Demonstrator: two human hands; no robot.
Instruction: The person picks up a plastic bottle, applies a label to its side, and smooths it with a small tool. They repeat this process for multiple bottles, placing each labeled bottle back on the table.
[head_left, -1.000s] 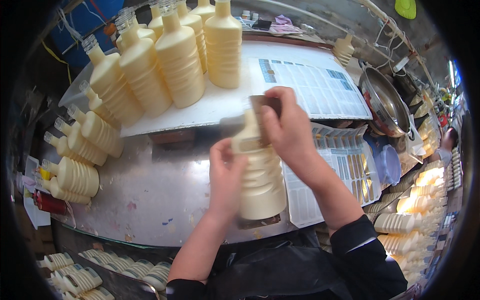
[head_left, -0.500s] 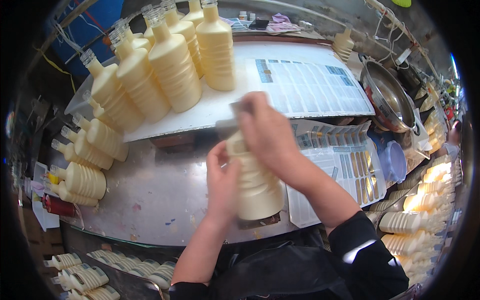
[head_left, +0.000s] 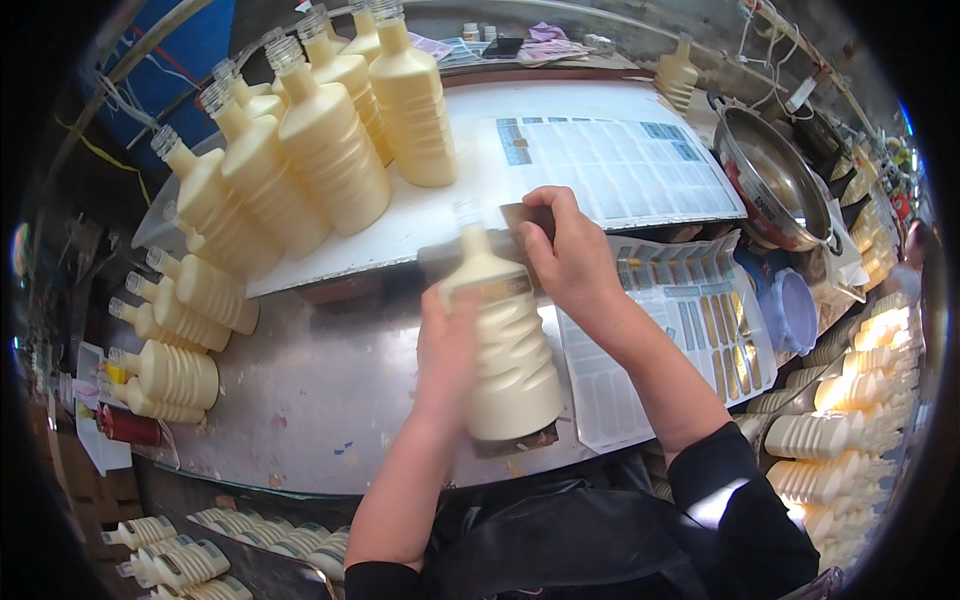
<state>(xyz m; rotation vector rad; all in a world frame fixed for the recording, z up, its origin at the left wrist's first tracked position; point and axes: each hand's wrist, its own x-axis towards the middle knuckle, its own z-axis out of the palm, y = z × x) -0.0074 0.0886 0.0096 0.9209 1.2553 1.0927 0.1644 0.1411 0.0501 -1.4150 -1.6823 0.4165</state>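
Observation:
A cream bottle (head_left: pixel 512 365) with a ridged body and a clear threaded neck lies before me, its base toward me. A narrow dark label strip (head_left: pixel 505 289) runs across its shoulder. Against the bottle's left side is my left hand (head_left: pixel 445 335), closed about its edge, the thumb side smeared by motion over the front. My right hand (head_left: pixel 570 245) is apart from the bottle, beside its neck, pinching a small dark flat scraper (head_left: pixel 527 222). Part of a dark support (head_left: pixel 540 438) shows under the bottle's base.
Several cream bottles stand on the white board (head_left: pixel 420 235) at back left; more lie along the metal table's (head_left: pixel 300 400) left edge. Label sheets (head_left: pixel 600 165) cover the board's right part, and another sheet (head_left: pixel 620 400) lies nearer. At right are a metal pan (head_left: pixel 775 175) and a lilac bowl (head_left: pixel 790 315).
My right hand has moved off the bottle's shoulder to the right with the scraper, uncovering the label strip and neck. My left hand stays at the bottle's left side. The view has shifted slightly.

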